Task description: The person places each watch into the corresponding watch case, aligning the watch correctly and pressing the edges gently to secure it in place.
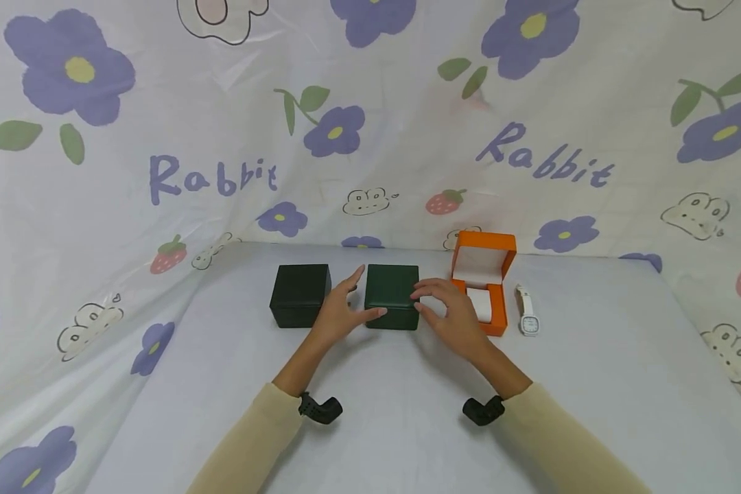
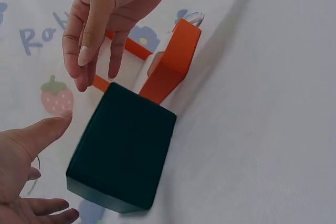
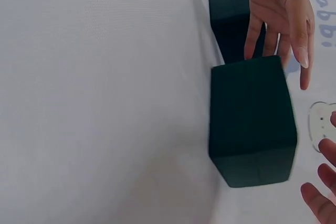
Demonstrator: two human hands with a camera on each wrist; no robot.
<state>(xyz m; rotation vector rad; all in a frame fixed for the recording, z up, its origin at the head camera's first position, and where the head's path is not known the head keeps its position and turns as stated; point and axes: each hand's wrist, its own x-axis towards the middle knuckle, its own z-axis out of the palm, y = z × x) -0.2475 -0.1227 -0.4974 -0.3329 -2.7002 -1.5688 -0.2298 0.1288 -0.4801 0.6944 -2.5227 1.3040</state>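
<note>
A closed green box (image 1: 392,287) stands between my two hands. My left hand (image 1: 338,314) is at its left side, thumb and fingers spread apart, holding nothing. On the other side my right hand (image 1: 453,319) has loosely bent fingers close to the box's right edge. In the left wrist view, space shows between the left thumb and the green box (image 2: 123,150). The right wrist view has the left hand's fingers (image 3: 298,40) hanging loosely behind the same box (image 3: 254,108). A second closed box (image 1: 299,287), nearly black, sits just left of my left hand, which overlaps it.
Right of my right hand stands an orange box (image 1: 497,312) with its lid up and a white cushion (image 1: 480,304) inside. A white-strapped watch (image 1: 530,322) lies beside it. Behind the white table (image 1: 383,425) hangs a flower-printed cloth (image 1: 370,165).
</note>
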